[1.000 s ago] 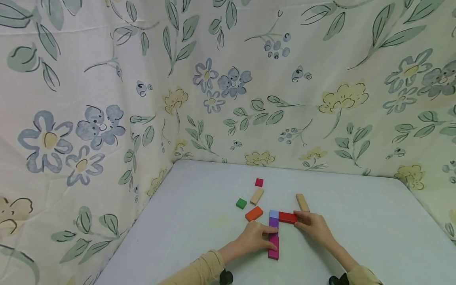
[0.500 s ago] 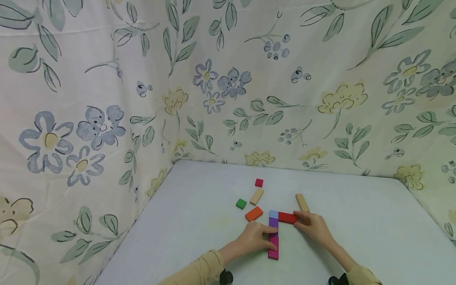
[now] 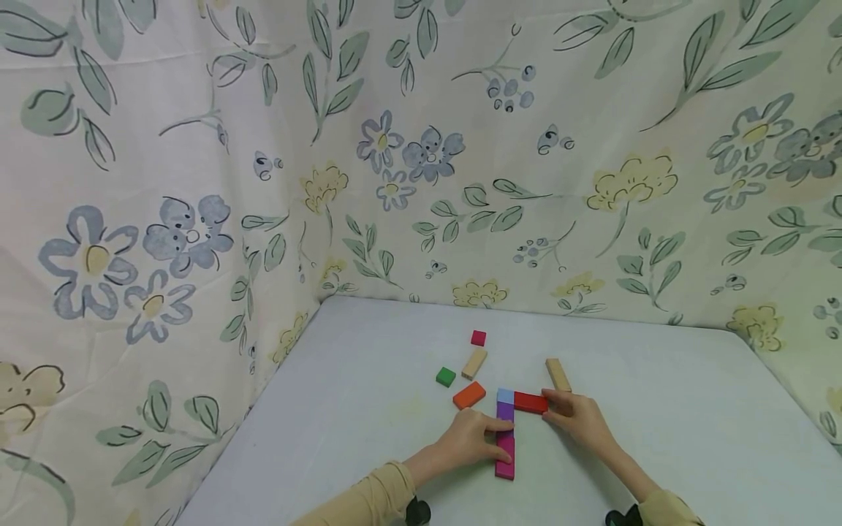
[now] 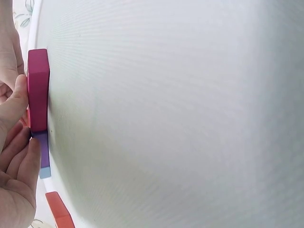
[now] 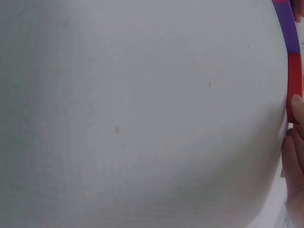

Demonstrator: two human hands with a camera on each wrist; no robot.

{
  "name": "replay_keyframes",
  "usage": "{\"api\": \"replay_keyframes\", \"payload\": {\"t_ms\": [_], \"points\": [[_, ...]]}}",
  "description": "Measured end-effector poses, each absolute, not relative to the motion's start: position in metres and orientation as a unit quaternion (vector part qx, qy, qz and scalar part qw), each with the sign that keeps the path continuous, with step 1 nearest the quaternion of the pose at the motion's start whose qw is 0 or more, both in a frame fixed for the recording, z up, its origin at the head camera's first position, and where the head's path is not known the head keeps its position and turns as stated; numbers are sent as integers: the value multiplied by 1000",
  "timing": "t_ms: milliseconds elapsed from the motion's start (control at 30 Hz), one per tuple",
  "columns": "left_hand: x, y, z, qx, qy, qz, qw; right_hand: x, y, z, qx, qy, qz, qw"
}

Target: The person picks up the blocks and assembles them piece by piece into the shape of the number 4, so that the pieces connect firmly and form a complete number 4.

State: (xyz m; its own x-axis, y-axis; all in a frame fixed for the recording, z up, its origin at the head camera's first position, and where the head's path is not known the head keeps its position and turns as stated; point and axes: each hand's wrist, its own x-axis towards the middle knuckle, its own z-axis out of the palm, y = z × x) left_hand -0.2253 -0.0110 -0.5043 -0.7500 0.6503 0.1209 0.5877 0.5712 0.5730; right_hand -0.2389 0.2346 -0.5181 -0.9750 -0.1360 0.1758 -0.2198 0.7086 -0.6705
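Note:
A row of blocks lies on the white table: a magenta block [image 3: 505, 467] nearest, then a purple block [image 3: 505, 410], then a small light-blue block [image 3: 505, 395]. My left hand [image 3: 464, 441] reaches across this row from the left. Its thumb rests on the magenta block and its index finger touches the purple one, as the left wrist view also shows. From the light-blue end, a red block [image 3: 530, 402] extends to the right. My right hand [image 3: 582, 419] pinches the red block's outer end between thumb and fingers.
An orange block [image 3: 469, 394], a green block [image 3: 445, 376], a natural wood block [image 3: 474, 362] and a small red cube [image 3: 479, 337] lie beyond the left hand. Another wood block [image 3: 558, 374] lies just behind the right hand. Floral cloth [image 3: 421, 146] surrounds the table's back and left.

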Motion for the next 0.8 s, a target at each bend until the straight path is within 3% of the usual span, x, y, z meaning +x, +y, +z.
{"api": "replay_keyframes", "payload": {"t_ms": [367,800], "points": [[-223,-10,-501,333,888,309,74,-238,236,-521,100,-919,376,66],[-224,-10,-503,346,887,302,54,-238,244,-504,96,-914,389,56]]}}
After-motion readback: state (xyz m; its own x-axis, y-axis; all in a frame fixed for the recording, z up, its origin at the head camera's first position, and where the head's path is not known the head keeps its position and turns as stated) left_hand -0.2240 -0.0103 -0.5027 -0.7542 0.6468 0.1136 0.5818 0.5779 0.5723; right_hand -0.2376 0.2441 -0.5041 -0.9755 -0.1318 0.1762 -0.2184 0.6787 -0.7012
